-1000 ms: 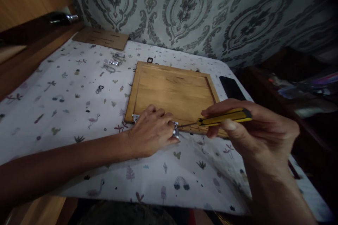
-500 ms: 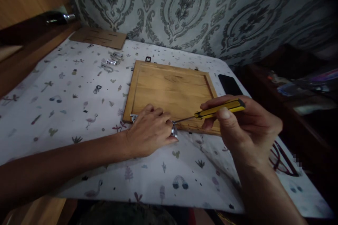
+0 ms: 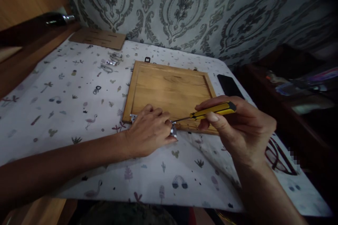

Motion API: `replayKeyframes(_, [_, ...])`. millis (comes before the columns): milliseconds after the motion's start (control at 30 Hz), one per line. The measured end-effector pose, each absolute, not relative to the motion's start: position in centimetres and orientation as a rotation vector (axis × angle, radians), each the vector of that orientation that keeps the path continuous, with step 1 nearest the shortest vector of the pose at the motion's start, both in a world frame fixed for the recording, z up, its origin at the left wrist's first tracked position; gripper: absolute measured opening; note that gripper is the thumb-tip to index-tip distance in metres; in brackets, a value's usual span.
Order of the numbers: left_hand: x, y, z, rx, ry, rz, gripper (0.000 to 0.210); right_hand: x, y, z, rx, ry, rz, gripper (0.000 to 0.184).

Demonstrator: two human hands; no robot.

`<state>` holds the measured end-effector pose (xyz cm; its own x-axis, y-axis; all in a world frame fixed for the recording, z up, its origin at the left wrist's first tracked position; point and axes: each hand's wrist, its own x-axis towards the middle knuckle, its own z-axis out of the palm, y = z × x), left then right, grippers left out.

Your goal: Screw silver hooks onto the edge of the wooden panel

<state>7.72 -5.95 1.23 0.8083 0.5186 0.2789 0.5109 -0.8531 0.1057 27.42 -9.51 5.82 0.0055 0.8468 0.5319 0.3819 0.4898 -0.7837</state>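
Observation:
A shallow wooden box (image 3: 169,84), or framed panel, lies on the table with its near edge toward me. My left hand (image 3: 151,130) is closed over that edge and presses a shiny metal clasp (image 3: 173,130) there, its fingers curled. Another small metal fitting (image 3: 133,117) shows at the near left corner. In my right hand (image 3: 237,126) is a yellow and black screwdriver (image 3: 213,110), held between thumb and fingers. Its thin shaft slants down to the left, and the tip meets the clasp beside my left fingers.
Several loose metal fittings (image 3: 111,62) lie left of the box. Behind them rests a cardboard piece (image 3: 98,38). A black phone (image 3: 230,86) lies right of the box, and eyeglasses (image 3: 280,156) are near the right table edge. A patterned wall (image 3: 185,10) stands behind.
My right hand and the screwdriver have shifted slightly left, toward the clasp. My left hand and the box stay put.

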Motion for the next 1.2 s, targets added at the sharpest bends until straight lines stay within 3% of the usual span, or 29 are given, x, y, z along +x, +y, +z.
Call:
replayKeyframes(400, [7.9, -6.1, 2.3, 2.921, 0.913, 0.27, 0.041, 26.9, -9.2, 6.5, -1.12, -1.683, 0.547, 0.021])
replayKeyframes(733, [7.8, -6.0, 2.4, 2.962, 0.907, 0.311, 0.04, 26.9, -8.6, 6.0, -1.135, -1.703, 0.506, 0.027])
replayKeyframes(1033, [7.6, -5.9, 2.2, 2.958, 0.888, 0.323, 0.039, 27.4, -7.7, 6.7, -0.99, -1.664, 0.913, 0.029])
replayKeyframes(1200, [7.5, -5.8, 2.0, 2.992, 0.873, 0.337, 0.041, 27.3, -7.8, 6.6, -0.939, -1.614, 0.951, 0.025])
